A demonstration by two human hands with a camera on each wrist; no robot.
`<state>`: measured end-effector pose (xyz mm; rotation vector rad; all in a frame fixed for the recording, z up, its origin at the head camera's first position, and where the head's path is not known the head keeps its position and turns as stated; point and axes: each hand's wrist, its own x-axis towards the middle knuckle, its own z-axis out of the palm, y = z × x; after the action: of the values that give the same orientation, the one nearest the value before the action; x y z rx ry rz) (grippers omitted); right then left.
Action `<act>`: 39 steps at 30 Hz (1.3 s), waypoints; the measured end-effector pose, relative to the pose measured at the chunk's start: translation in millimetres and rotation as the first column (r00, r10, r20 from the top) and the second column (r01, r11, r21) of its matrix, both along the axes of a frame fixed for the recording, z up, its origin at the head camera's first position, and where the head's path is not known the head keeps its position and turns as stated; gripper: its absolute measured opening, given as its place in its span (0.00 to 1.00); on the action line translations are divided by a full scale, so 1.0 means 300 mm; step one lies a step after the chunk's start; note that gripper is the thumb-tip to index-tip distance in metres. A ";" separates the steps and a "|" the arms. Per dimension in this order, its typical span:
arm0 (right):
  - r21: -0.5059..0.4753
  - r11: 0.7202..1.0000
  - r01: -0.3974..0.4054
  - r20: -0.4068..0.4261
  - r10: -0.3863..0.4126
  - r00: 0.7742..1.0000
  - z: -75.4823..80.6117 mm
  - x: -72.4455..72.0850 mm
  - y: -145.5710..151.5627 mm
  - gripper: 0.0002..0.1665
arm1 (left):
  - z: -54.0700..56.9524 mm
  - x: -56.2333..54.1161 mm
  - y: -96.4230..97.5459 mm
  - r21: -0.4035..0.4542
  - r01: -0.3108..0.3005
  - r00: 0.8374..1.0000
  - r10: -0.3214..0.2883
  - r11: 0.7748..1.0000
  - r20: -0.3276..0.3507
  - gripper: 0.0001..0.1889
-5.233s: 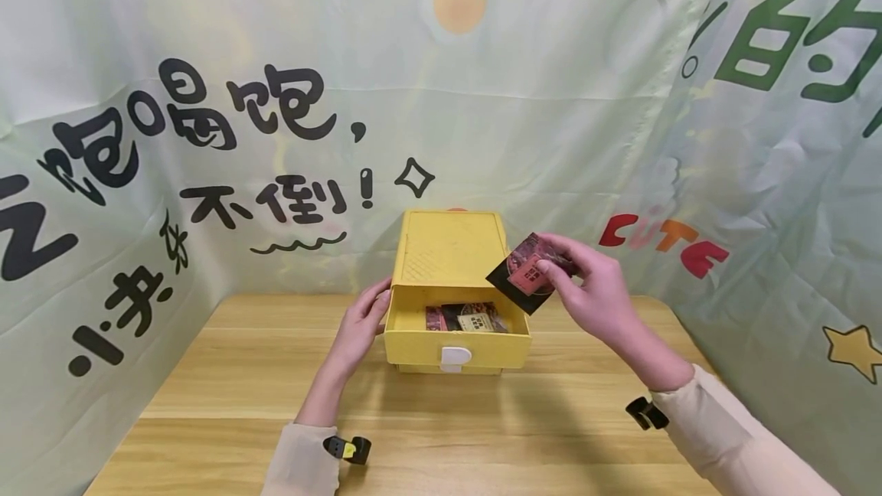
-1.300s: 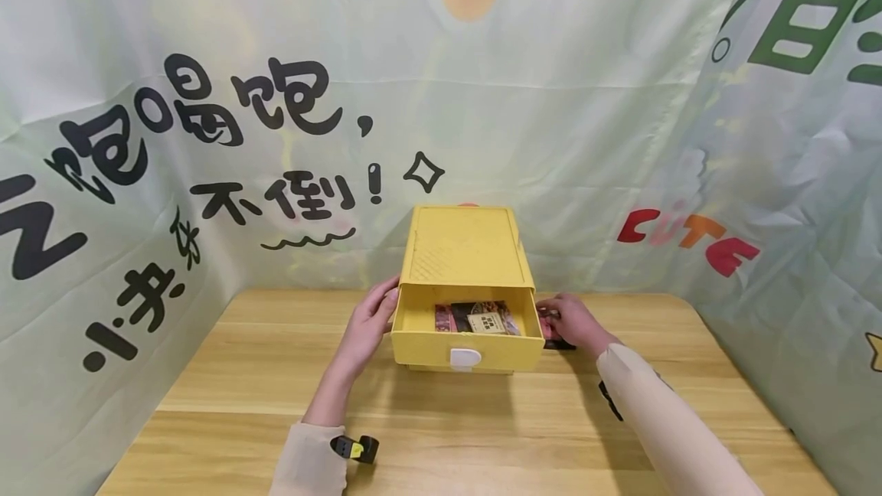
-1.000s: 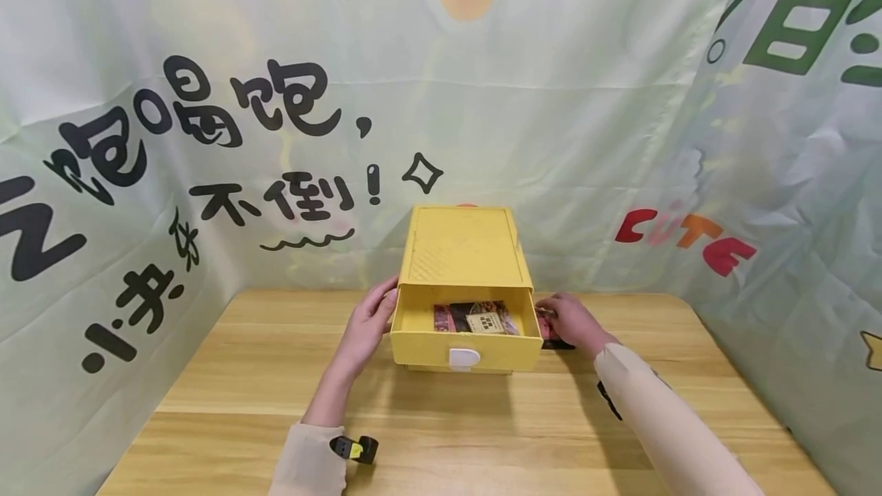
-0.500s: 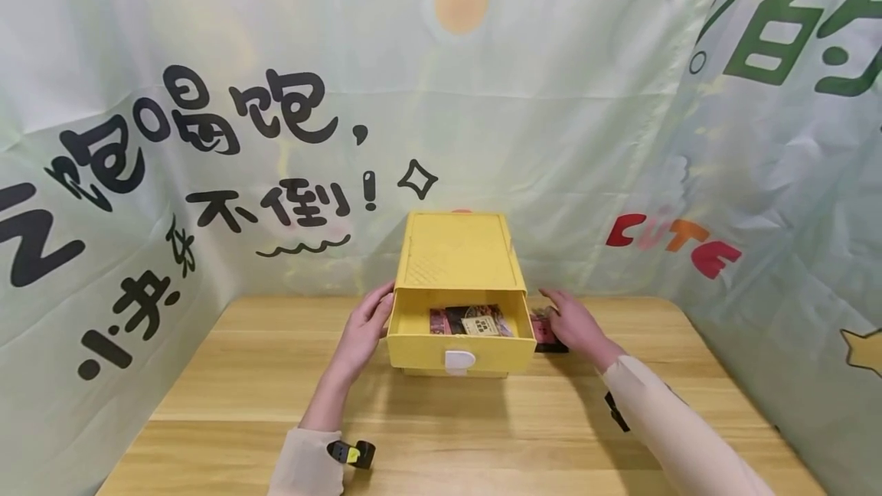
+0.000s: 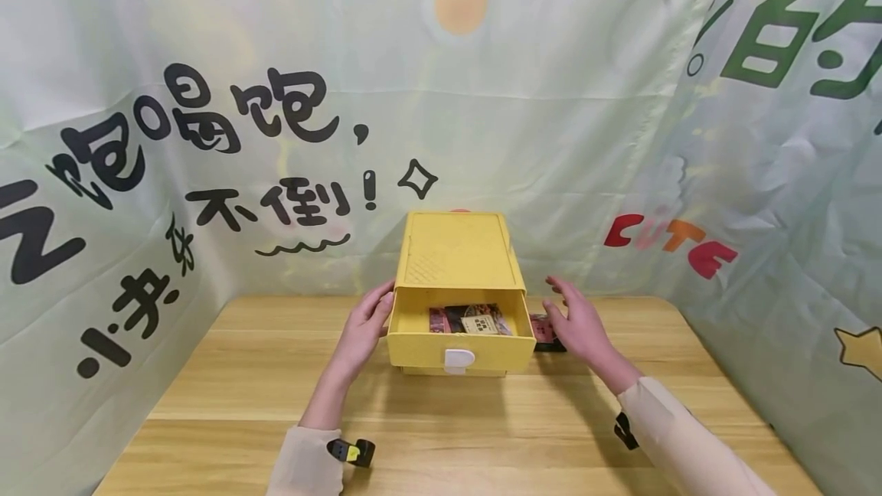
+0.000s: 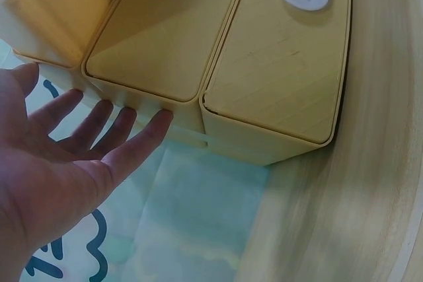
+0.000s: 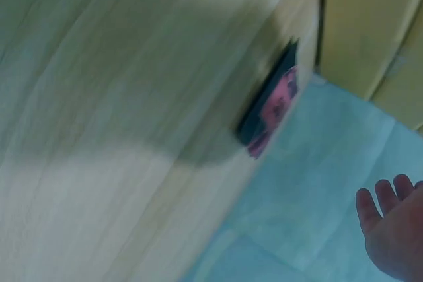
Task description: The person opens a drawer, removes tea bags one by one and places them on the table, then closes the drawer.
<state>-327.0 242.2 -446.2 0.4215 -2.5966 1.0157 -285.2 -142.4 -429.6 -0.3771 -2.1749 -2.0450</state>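
Note:
A yellow drawer cabinet (image 5: 458, 251) stands at the back middle of the table, its top drawer (image 5: 420, 352) pulled out. Inside the drawer lie dark and pink printed food packets (image 5: 475, 320). My left hand (image 5: 361, 327) rests against the cabinet's left side; in the left wrist view its straight fingertips meet the yellow wall. Right of the cabinet, a dark packet with a pink label (image 7: 277, 104) lies flat on the table, partly hidden in the head view. Just beside it, my right hand (image 5: 582, 331) is raised with spread fingers and holds nothing.
A white handle (image 5: 459, 359) sits on the drawer front. More closed yellow drawers (image 6: 274, 64) show below in the left wrist view. The wooden table (image 5: 276, 404) meets printed fabric (image 5: 537, 136) at the back and on both sides.
The right hand carried the dark packet with the pink label from above the drawer to the table's right side, let go of it and lifted slightly away. The left hand stayed at the cabinet.

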 end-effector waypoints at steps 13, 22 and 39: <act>-0.155 0.986 -0.055 -0.148 0.032 0.988 0.086 0.112 -0.064 0.26 | 0.001 0.003 0.002 0.007 0.000 1.000 0.000 1.000 -0.007 0.25; -0.203 0.973 -0.113 -0.237 0.063 0.969 0.150 0.187 -0.112 0.25 | -0.001 0.000 0.002 0.011 -0.003 1.000 0.003 1.000 -0.004 0.25; -0.094 0.949 -0.300 -0.274 0.265 0.925 0.292 0.279 -0.212 0.32 | -0.004 -0.002 0.003 0.014 -0.003 1.000 0.003 1.000 -0.008 0.25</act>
<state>-243.4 178.6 -358.7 0.8542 -2.2619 1.1336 -285.8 -141.5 -430.8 -0.3794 -2.1546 -2.0526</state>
